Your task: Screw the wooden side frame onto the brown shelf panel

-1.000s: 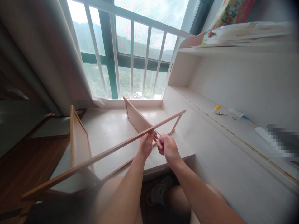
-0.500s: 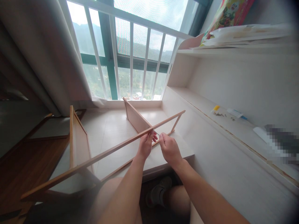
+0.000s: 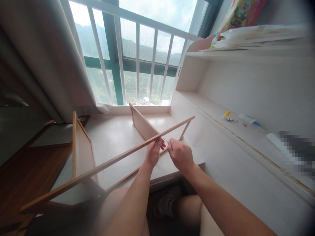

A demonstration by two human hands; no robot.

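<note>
A half-built wooden frame lies on the white platform [image 3: 118, 131] below the window. Its long top board [image 3: 108, 162] runs from lower left to upper right, joined to an upright panel [image 3: 142, 124] in the middle and another panel [image 3: 81, 150] at the left. My left hand [image 3: 154, 152] grips the top board's edge where it meets the middle panel. My right hand [image 3: 180, 154] is closed in a pinch just right of that joint, holding a thin metal tool [image 3: 165, 140] whose tip points at the joint. My bare knees and a shoe show below.
A white shelf unit [image 3: 221, 108] stands at the right, with small screws and tubes [image 3: 232, 119] on its ledge and papers on top. A curtain [image 3: 49, 59] hangs at the left beside the barred window [image 3: 137, 59]. Dark wooden floor [image 3: 29, 170] lies at the lower left.
My right hand has turned slightly and shifted a little up and right at the joint. The left hand and the frame have stayed in place.
</note>
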